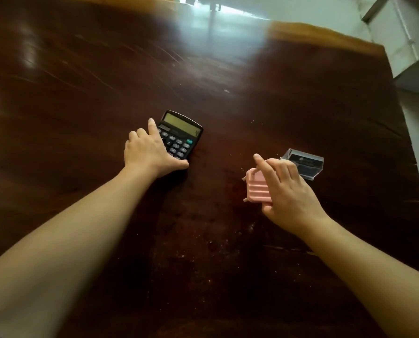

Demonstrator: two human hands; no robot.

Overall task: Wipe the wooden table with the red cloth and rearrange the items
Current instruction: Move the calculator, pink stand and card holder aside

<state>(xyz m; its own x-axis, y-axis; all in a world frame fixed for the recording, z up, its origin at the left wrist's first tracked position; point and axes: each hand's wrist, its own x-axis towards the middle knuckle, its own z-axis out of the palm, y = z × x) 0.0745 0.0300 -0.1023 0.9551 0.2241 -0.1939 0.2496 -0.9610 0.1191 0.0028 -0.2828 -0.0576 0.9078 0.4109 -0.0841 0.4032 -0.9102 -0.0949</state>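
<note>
A black calculator (182, 134) lies on the dark wooden table (106, 81) near its middle. My left hand (147, 151) grips its left and near edges, thumb at the near corner. To the right, my right hand (285, 191) holds a small pink ribbed object (257, 187) shaped like a tiny suitcase, just above the table. Behind that hand a clear plastic card holder (306, 163) with dark cards stands on the table. No red cloth is in view.
Small crumbs and specks are scattered over the near part of the table. The table's right edge (415, 167) runs close to the card holder, with pale floor beyond. The far edge lies at the top.
</note>
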